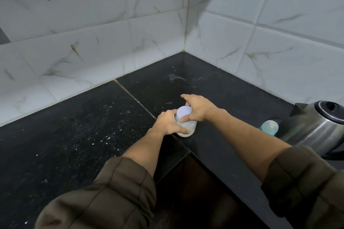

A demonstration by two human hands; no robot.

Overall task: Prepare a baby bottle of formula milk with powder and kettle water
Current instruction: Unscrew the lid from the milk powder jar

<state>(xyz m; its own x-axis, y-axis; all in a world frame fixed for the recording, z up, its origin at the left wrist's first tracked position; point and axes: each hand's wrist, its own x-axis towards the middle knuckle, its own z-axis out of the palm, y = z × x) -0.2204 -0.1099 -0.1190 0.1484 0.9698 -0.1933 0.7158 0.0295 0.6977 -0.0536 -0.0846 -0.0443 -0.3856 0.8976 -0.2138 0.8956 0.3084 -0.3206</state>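
Gripping the powder jar (pixel 188 130) near the counter's (pixel 89 128) front edge, the left hand (pixel 166 124) wraps its side while the right hand (pixel 200 109) clasps its white lid (pixel 183 112). To the right stand a baby bottle (pixel 270 127) and a kettle (pixel 316 130), with tiled walls (pixel 93 33) beyond.

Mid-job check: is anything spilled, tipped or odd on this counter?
Yes. White specks are scattered over the black counter left of the jar, and a pale dusty smear lies near the wall corner. They look like spilled powder, though that cannot be confirmed. The jar stands upright, lid on.
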